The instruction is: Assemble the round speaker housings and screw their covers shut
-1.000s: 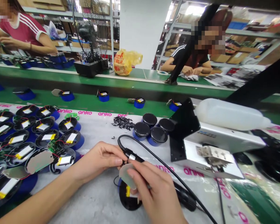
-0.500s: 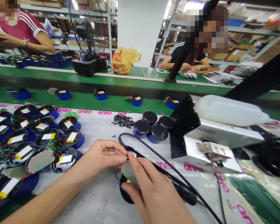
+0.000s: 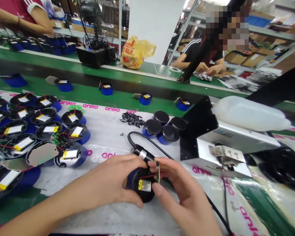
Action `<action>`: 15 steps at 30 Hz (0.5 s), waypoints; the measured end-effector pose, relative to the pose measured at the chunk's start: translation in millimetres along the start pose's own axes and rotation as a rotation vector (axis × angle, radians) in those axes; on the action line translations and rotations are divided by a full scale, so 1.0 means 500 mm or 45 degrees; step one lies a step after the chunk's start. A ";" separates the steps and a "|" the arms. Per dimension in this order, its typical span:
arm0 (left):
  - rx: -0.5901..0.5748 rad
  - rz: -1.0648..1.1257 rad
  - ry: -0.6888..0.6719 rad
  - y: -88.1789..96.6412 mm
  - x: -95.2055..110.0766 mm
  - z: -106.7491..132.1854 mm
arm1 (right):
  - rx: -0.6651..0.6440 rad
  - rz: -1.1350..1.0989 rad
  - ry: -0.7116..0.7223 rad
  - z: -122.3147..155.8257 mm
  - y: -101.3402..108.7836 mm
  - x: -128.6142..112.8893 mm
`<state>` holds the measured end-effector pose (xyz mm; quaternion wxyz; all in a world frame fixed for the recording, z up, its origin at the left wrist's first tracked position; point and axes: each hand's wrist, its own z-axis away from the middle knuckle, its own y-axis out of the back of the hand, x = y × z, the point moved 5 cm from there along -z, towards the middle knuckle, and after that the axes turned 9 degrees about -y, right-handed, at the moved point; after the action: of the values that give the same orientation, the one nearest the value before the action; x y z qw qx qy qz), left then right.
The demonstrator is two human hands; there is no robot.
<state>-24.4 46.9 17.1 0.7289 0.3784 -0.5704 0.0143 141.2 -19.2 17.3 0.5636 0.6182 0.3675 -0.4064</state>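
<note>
My left hand (image 3: pixel 113 183) is wrapped round a round black and blue housing (image 3: pixel 142 185) with a yellow-tipped battery cell and red wires inside. My right hand (image 3: pixel 184 193) pinches a small circuit board (image 3: pixel 157 172) on edge at the housing's right rim. Just behind the hands lies a black cabled tool with a silver collar (image 3: pixel 144 153); its cable runs off to the lower right.
Several open housings with batteries (image 3: pixel 39 131) crowd the left. Closed black discs (image 3: pixel 166 127) and a pile of small black parts (image 3: pixel 132 118) lie ahead. A metal machine with a black plate (image 3: pixel 218 144) stands right, a white bottle (image 3: pixel 248 113) on top. Other people work beyond the green belt (image 3: pixel 93 95).
The housing has been lifted into my left hand and turned so its inside shows. My right hand has left the flat disc and now pinches the small board. The view dipped down.
</note>
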 end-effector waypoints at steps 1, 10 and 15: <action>-0.026 0.021 0.029 -0.001 -0.003 0.001 | -0.013 -0.012 0.011 0.004 -0.003 0.000; -0.067 0.526 0.003 -0.004 -0.012 0.003 | 0.030 0.242 0.316 0.032 0.001 -0.006; -0.114 0.884 0.215 -0.024 -0.036 -0.002 | 0.002 0.261 0.350 0.048 0.005 0.006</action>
<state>-24.3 46.5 -4.5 0.7411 0.1272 -0.6026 0.2674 142.6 -43.5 14.6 0.5462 0.7025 0.3758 -0.2587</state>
